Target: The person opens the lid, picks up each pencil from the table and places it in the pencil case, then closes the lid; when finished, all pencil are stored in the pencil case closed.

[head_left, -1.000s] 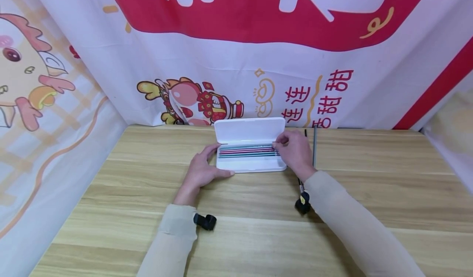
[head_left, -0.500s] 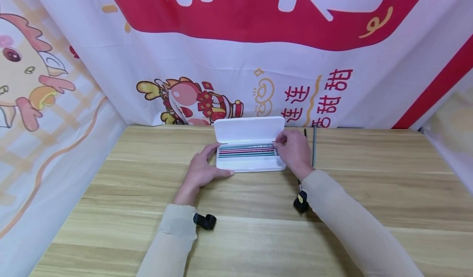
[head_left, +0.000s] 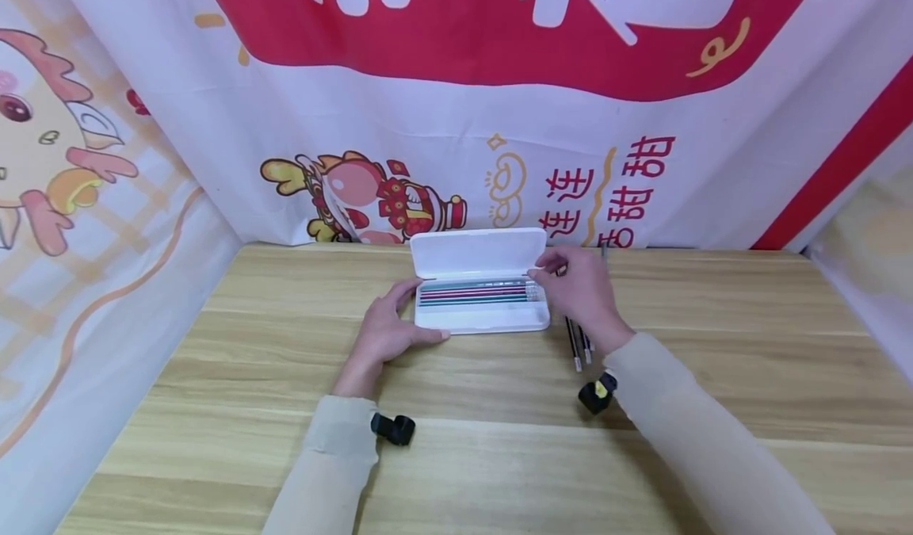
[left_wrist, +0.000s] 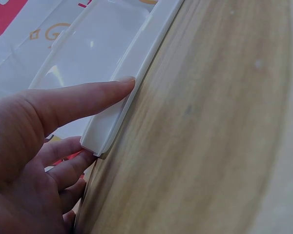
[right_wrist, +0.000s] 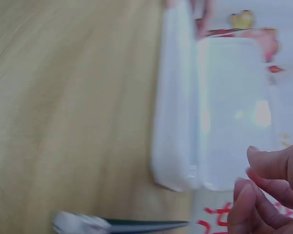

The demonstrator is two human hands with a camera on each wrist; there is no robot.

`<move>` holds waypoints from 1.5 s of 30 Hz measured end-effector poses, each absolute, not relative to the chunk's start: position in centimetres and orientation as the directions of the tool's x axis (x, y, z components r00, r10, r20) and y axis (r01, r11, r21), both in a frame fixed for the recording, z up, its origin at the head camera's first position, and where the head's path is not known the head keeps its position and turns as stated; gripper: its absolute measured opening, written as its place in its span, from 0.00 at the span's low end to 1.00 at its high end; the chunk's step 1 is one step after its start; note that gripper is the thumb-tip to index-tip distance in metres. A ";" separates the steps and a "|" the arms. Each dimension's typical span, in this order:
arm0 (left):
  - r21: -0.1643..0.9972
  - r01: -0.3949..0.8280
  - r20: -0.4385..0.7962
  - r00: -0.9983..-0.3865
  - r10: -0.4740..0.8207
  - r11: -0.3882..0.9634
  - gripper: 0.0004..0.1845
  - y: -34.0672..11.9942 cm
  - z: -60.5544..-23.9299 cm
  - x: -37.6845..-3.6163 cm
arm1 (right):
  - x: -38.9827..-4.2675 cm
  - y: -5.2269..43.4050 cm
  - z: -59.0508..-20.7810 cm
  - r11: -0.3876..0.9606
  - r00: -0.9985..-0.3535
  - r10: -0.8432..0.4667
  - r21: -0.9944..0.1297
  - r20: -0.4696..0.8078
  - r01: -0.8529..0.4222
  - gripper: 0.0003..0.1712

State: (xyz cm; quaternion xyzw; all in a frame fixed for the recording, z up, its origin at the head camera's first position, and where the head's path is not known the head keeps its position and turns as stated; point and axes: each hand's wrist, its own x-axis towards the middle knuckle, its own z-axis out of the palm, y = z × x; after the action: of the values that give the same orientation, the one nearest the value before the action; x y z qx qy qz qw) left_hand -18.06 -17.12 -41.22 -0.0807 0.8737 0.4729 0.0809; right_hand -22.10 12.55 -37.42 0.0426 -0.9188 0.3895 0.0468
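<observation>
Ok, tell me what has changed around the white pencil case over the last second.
The right hand has slid right, off the case's end, and no longer pinches a pencil; its fingers sit curled by the top right corner. Dark loose pencils now show on the wooden table beneath it. The left hand still steadies the open white plastic pencil case, and the coloured pencils still lie inside.

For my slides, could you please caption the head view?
Left hand steadies an open white pencil case; right hand hovers at its end.

Pencil case: smooth white plastic, slightly glossy (lid semi-translucent). Bench: matt wood-grain surface. Backdrop: printed cloth, faintly creased, low sheen.
</observation>
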 end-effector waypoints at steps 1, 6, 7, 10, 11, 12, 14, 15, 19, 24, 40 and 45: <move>0.813 -0.217 -0.217 -0.974 -0.065 0.541 0.52 -17.1 -41.2 -18.1 | -21.8 12.9 -36.9 0.683 -0.994 -0.039 -0.723 0.104 -0.102 0.11; 0.815 -0.216 -0.216 -0.974 -0.065 0.538 0.52 -17.3 -41.3 -18.1 | -20.4 14.7 -34.6 0.610 -1.000 -0.023 -0.792 0.005 -0.018 0.16; 0.815 -0.216 -0.216 -0.974 -0.065 0.538 0.52 -17.3 -41.4 -18.1 | -20.2 15.1 -34.2 0.591 -1.000 -0.020 -0.807 -0.011 -0.003 0.16; 0.812 -0.218 -0.217 -0.974 -0.067 0.541 0.52 -17.3 -41.4 -18.0 | -19.4 16.4 -33.6 0.512 -0.999 -0.012 -0.858 -0.051 0.038 0.19; 0.811 -0.218 -0.217 -0.974 -0.067 0.542 0.52 -17.3 -41.4 -18.0 | -19.1 16.8 -33.6 0.492 -0.998 -0.010 -0.870 -0.061 0.048 0.21; 0.810 -0.218 -0.217 -0.974 -0.067 0.544 0.52 -17.3 -41.4 -18.0 | -18.9 17.2 -33.7 0.478 -0.998 -0.009 -0.877 -0.068 0.055 0.22; 0.809 -0.220 -0.218 -0.973 -0.069 0.545 0.52 -17.3 -41.5 -18.0 | -18.4 18.0 -33.8 0.460 -0.997 -0.004 -0.885 -0.081 0.070 0.24; 0.810 -0.220 -0.218 -0.973 -0.070 0.544 0.52 -17.3 -41.5 -18.0 | -18.2 18.3 -34.0 0.453 -0.997 -0.003 -0.889 -0.079 0.069 0.26; 0.809 -0.228 -0.224 -0.972 -0.074 0.541 0.51 -17.2 -41.7 -18.0 | -17.1 19.7 -34.7 0.443 -0.997 0.010 -0.894 -0.072 0.069 0.28; 0.810 -0.227 -0.224 -0.972 -0.073 0.541 0.51 -17.3 -41.7 -18.0 | -16.2 21.0 -35.7 0.446 -0.996 0.028 -0.891 -0.086 0.089 0.29; 0.809 -0.226 -0.224 -0.972 -0.070 0.542 0.51 -17.1 -41.5 -18.0 | -16.0 23.4 -39.0 0.515 -0.968 0.038 -0.825 -0.247 0.231 0.37; 0.812 -0.217 -0.215 -0.974 -0.068 0.542 0.51 -17.1 -41.4 -18.0 | -16.1 23.5 -39.9 0.545 -0.970 0.029 -0.810 -0.241 0.217 0.37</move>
State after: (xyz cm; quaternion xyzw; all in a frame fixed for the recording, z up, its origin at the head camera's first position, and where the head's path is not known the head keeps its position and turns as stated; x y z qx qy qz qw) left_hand -18.01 -17.08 -41.40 -0.0814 0.8746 0.4713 0.0792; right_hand -16.14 23.52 -39.92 -0.0704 -0.8732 0.4718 -0.1000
